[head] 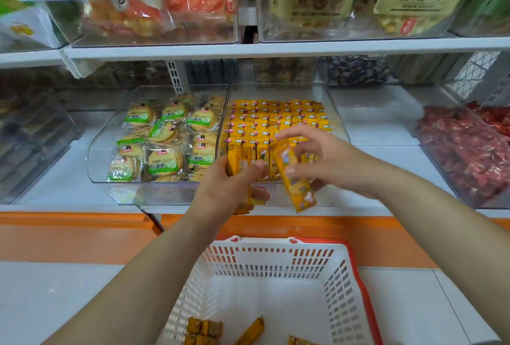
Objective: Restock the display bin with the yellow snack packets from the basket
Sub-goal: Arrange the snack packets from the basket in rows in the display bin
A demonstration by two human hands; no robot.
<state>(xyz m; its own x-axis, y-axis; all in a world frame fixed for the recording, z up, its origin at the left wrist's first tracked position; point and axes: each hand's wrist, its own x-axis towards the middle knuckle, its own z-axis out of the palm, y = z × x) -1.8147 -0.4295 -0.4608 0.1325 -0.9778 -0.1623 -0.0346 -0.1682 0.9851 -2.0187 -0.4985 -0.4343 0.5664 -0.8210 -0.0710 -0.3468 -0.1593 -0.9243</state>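
A small stack of yellow packets (pixel 239 164) is clasped in the left hand (pixel 220 193), fingers wrapped round it, at the front edge of the clear bin (pixel 335 113). One packet (pixel 294 179) is pinched by its upper end in the right hand (pixel 325 160), thumb and fingers closed on it, and hangs tilted over the bin's front lip. The bin is already filled in neat rows (pixel 276 118) from the back wall to near the front; only the front strip appears open. A few packets (pixel 205 329) are left at the near edge of the white basket (pixel 276 262) on the floor below.

The step in hand seems to be feeding packets one at a time from the held stack into the front row. It is best done with each packet turned upright, aligned with its neighbours and pressed back against the last row. The biscuit bin (pixel 162 138) on the left should be kept clear.
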